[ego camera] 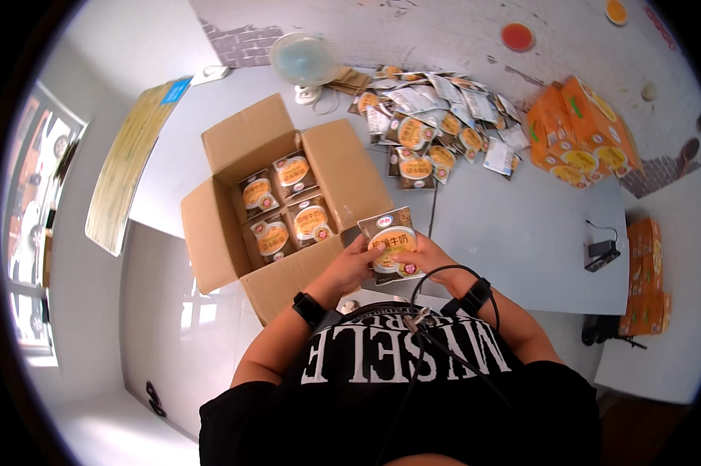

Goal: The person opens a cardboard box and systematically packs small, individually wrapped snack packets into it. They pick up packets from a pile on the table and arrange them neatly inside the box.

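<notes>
Both my hands hold one printed food packet [392, 239] in front of my chest, face up. My left hand [352, 265] grips its left edge with the thumb on the front. On the other edge is my right hand [429, 256], its thumb also pressed on the print. Just to the left stands an open cardboard box [222, 244] with its flaps spread. Inside it, packets [293, 173] of the same kind lie in several divided compartments. A loose heap of such packets [414, 134] is spread beyond my hands, some face down with white backs showing.
Orange printed cartons [583, 134] stand at the table's [496, 233] back right. A small fan [305, 61] is by the wall. A black device [602, 255] with a cable sits near the right edge. More orange cartons [645, 274] are stacked beyond the table. A wooden board [135, 157] lies left.
</notes>
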`<state>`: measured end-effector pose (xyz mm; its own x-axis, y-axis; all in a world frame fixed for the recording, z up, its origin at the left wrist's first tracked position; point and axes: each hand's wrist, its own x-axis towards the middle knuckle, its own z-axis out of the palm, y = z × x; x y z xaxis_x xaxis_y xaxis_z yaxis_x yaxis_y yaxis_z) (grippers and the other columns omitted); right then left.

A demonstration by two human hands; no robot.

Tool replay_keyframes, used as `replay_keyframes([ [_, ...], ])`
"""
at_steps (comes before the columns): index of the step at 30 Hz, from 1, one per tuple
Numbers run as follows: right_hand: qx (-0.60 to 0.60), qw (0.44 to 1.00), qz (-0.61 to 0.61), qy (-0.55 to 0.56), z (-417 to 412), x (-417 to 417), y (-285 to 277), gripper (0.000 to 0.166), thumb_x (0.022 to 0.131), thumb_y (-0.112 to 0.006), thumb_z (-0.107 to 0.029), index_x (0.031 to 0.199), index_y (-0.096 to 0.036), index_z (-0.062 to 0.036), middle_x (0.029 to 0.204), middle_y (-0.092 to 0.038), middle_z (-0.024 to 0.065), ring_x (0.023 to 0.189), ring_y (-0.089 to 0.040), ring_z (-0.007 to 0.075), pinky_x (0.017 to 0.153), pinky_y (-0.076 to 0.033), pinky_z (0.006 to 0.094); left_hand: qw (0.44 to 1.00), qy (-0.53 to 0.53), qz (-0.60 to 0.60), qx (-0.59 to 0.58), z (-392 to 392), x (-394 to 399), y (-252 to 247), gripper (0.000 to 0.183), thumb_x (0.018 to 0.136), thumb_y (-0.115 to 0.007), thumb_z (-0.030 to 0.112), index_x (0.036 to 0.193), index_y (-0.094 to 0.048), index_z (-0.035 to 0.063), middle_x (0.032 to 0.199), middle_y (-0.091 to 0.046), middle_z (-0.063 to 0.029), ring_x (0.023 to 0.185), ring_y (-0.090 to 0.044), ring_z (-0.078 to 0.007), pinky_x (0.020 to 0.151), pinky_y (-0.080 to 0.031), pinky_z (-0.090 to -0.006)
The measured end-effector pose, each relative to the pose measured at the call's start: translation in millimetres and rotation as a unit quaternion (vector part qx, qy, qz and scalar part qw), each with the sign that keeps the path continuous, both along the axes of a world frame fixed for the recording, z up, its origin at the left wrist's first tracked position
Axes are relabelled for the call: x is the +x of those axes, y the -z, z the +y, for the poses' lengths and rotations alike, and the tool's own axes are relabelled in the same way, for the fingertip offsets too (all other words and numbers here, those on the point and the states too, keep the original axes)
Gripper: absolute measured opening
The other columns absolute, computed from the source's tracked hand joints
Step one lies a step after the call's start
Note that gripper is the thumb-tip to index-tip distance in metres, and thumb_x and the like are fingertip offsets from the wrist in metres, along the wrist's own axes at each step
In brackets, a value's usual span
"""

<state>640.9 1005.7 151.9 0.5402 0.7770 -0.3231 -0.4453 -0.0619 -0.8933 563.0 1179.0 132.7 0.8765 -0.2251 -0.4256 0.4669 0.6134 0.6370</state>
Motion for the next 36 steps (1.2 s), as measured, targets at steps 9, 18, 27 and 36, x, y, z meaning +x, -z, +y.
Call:
replay_keyframes([
  [9, -0.07, 0.995, -0.063, -0.023, 18, -14, 0, 0.055, 0.081, -0.062, -0.007, 0.128, -0.034, 0.0005, 0.103, -0.055, 0.0096, 0.093, -0.055, 0.0133, 0.08, -0.045, 0.0271, 0.997, -0.064, -0.032, 0.0, 36, -18, 17, 0.035, 0.09, -0.051, 0.015, 0.121, -0.038, 0.0053, 0.111, -0.054, -0.0073, 0.099, -0.056, -0.0182, 0.082, -0.049, -0.0342],
  [18, -0.068, 0.997, -0.01, 0.021, -3, -22, -4, 0.043, 0.087, -0.054, -0.011, 0.127, -0.041, -0.0044, 0.103, -0.057, 0.0076, 0.092, -0.056, 0.0136, 0.079, -0.045, 0.0261, 0.979, -0.191, -0.069, 0.03, 104, -20, 15, 0.03, 0.089, -0.051, 0.008, 0.116, -0.042, 0.0002, 0.11, -0.055, -0.0104, 0.099, -0.057, -0.022, 0.086, -0.048, -0.0363],
  [27, -0.077, 0.99, 0.028, 0.113, -37, -32, 8, 0.035, 0.091, -0.049, -0.014, 0.124, -0.045, -0.0041, 0.105, -0.057, 0.0083, 0.094, -0.055, 0.0149, 0.081, -0.045, 0.0271, 0.964, -0.24, 0.018, 0.11, 179, -3, 34, 0.03, 0.085, -0.052, 0.0, 0.113, -0.044, 0.0025, 0.106, -0.056, -0.0106, 0.094, -0.057, -0.0216, 0.077, -0.05, -0.036],
  [36, -0.08, 0.985, 0.037, 0.15, -48, -41, 6, 0.034, 0.09, -0.052, -0.017, 0.121, -0.047, -0.0039, 0.103, -0.058, 0.0074, 0.092, -0.055, 0.0137, 0.081, -0.044, 0.028, 0.958, -0.185, 0.071, 0.208, 173, 29, 97, 0.041, 0.077, -0.051, -0.013, 0.114, -0.042, 0.0041, 0.105, -0.054, -0.0119, 0.093, -0.056, -0.0265, 0.075, -0.051, -0.0417],
])
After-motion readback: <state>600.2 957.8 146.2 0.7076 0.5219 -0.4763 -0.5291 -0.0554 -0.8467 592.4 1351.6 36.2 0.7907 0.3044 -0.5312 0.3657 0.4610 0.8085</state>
